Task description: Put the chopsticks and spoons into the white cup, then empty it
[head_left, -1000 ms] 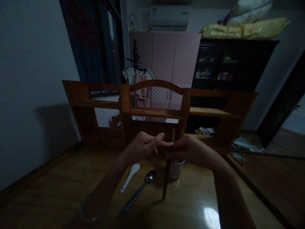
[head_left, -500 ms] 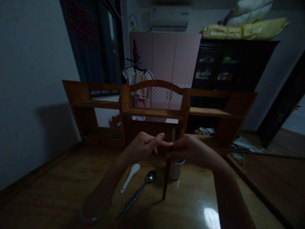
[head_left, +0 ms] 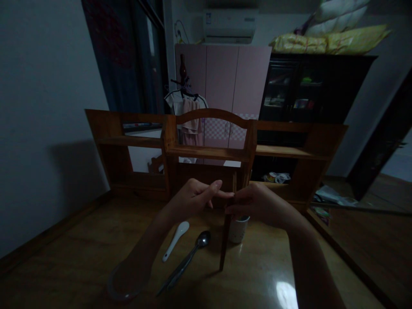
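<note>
The right hand (head_left: 259,205) has its fingers (head_left: 238,201) clenched around a pair of chopsticks (head_left: 225,244), held upright with the lower ends on the wooden bench (head_left: 80,262) and the tops showing above the grip. The left hand (head_left: 191,198) is loosely curled and grasps nothing; its forefinger is stretched out, and its tip touches the chopsticks just above the right hand. A white cup (head_left: 238,231) stands just behind the chopsticks. A white spoon (head_left: 175,240) and a metal spoon (head_left: 189,256) lie under the left wrist.
</note>
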Action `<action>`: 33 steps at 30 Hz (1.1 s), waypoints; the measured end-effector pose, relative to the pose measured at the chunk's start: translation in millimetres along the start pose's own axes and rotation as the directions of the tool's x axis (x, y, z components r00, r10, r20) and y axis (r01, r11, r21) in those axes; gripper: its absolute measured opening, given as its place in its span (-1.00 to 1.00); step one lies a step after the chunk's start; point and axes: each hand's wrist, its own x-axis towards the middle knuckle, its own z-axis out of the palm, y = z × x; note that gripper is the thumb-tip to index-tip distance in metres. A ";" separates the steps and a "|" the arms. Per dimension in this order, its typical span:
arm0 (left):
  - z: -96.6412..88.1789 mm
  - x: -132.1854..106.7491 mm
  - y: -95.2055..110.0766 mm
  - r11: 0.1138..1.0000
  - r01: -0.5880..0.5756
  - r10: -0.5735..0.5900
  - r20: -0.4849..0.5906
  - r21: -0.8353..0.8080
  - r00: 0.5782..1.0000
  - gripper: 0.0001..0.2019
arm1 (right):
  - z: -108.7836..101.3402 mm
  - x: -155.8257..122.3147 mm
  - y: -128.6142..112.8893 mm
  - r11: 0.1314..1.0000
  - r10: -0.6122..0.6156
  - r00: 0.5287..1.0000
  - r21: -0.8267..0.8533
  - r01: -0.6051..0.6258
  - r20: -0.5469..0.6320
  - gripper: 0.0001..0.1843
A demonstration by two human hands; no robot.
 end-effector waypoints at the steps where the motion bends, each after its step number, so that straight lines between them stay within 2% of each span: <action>1: -0.1 0.1 -0.3 1.000 0.000 0.000 0.001 -0.001 1.000 -0.54 | 0.0 0.1 0.0 1.000 0.001 1.000 0.007 -0.001 0.001 -0.74; 12: 1.5 -2.6 6.1 0.995 -0.053 0.055 -0.024 0.085 0.998 -0.60 | 0.9 1.5 2.7 1.000 0.011 1.000 0.021 -0.011 0.003 -0.74; 33: 1.3 -0.4 4.0 0.998 -0.029 0.031 -0.033 0.055 0.999 -0.58 | -0.4 1.4 -1.7 1.000 0.001 1.000 0.003 -0.001 -0.005 -0.75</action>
